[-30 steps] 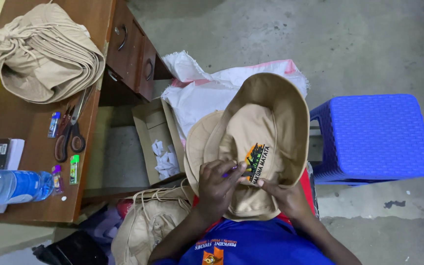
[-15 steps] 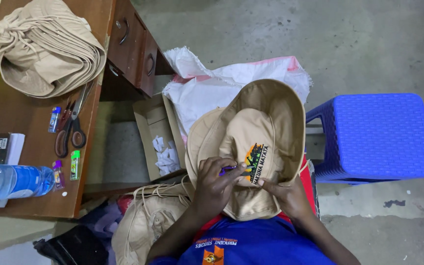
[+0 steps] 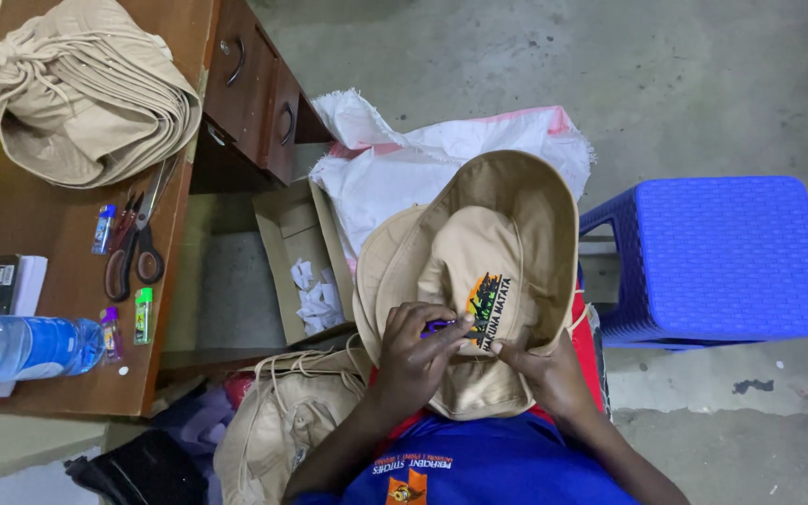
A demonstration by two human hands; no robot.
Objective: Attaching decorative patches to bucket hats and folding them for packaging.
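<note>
A tan wide-brimmed hat [image 3: 507, 215] with a colourful embroidered patch [image 3: 488, 309] on its crown lies on my lap. My left hand [image 3: 418, 351] rests on the crown and pinches a small purple tool [image 3: 440, 326] right beside the patch. My right hand [image 3: 540, 369] grips the hat's lower edge just under the patch. A blue shirt covers my chest at the bottom of the view.
A wooden desk [image 3: 39, 355] at left carries a stack of tan hats [image 3: 86, 89], scissors [image 3: 133, 252], small lighters, a water bottle [image 3: 21, 346] and a black box. An open cardboard box [image 3: 301, 262], white sack [image 3: 423, 159], more hats [image 3: 282, 421] and blue plastic stool [image 3: 713, 252] surround me.
Both hands stay on the hat near the patch; my left fingers shifted slightly with the purple tool. The view moved a little.
</note>
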